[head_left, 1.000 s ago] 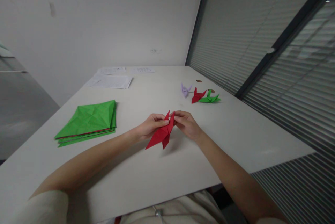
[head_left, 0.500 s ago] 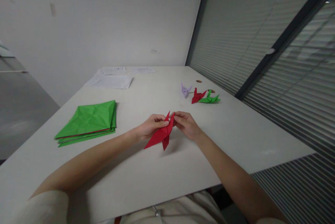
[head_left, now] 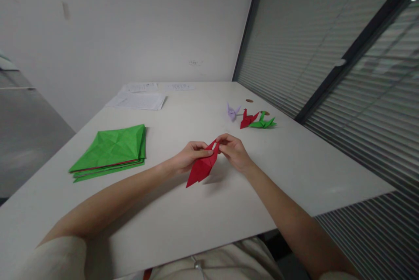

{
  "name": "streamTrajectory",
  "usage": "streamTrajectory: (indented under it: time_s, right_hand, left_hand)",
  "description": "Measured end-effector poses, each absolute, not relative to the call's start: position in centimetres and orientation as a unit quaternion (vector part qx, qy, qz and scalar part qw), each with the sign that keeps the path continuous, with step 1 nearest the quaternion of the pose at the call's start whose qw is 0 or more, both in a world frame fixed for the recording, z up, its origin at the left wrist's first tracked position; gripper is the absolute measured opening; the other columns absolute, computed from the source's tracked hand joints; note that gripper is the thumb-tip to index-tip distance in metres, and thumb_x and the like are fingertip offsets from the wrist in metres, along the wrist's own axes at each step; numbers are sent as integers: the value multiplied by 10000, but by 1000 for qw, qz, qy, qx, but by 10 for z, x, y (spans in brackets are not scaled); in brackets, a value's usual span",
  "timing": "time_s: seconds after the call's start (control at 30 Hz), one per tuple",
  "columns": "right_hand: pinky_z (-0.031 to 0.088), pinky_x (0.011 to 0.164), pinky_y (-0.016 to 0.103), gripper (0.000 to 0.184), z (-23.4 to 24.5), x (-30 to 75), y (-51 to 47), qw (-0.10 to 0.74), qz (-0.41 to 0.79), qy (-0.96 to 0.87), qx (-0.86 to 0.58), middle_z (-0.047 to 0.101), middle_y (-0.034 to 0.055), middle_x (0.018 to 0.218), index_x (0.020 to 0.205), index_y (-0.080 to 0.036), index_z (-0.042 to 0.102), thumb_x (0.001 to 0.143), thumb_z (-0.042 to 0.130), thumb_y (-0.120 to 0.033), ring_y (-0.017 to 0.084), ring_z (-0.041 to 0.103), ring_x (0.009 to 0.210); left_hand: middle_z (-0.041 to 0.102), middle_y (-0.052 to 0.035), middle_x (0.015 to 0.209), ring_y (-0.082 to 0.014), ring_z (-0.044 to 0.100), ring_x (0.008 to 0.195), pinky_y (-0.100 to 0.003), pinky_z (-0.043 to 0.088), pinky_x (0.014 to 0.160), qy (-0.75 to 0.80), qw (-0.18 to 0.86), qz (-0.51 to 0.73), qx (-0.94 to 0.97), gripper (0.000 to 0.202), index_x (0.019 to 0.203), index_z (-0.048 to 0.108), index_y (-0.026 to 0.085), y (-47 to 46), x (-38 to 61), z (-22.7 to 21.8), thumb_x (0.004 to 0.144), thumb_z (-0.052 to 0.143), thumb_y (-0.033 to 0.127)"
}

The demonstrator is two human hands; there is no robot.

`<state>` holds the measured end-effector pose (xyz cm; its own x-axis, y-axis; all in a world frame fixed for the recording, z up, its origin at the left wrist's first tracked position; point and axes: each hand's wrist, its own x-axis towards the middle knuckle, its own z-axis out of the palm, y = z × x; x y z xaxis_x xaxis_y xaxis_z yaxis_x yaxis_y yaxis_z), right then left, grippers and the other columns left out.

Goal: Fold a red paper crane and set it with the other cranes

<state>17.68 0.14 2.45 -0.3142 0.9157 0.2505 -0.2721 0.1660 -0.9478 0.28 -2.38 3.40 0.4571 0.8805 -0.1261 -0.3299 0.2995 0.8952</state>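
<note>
A red folded origami paper [head_left: 202,167] is held just above the table between my two hands, its wide pointed flap hanging toward me. My left hand [head_left: 192,156] is closed on its left side, thumb on top near the middle. The fingertips of my right hand [head_left: 233,150] pinch one of the two narrow points at the upper end. A small gap shows between those points. Fingers behind the paper are partly hidden.
Left on the white table [head_left: 157,227] lies a stack of creased green paper [head_left: 119,146]. Finished origami cranes sit at the back right: purple [head_left: 232,112], red [head_left: 248,119] and green [head_left: 262,122]. Printed sheets [head_left: 140,101] lie at the far left. Blinds [head_left: 314,53] flank the right.
The red origami has turned in my hands, so its lower flaps have swung together and point more steeply down. My right hand has risen slightly, still pinching a narrow point.
</note>
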Motion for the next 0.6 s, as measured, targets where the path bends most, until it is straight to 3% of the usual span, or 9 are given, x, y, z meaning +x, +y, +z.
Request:
streamTrajectory:
  time_s: [0.6]
  right_hand:
    - [402,596,262,196,31,190,6,473,496,-679,-263,562,-9,696,737,-192,624,665,755,-319,115,492,636]
  left_hand:
    - [627,-20,564,-111,560,426,-204,407,408,346,725,389,451,324,681,633,115,-23,-1,32,572,849,331]
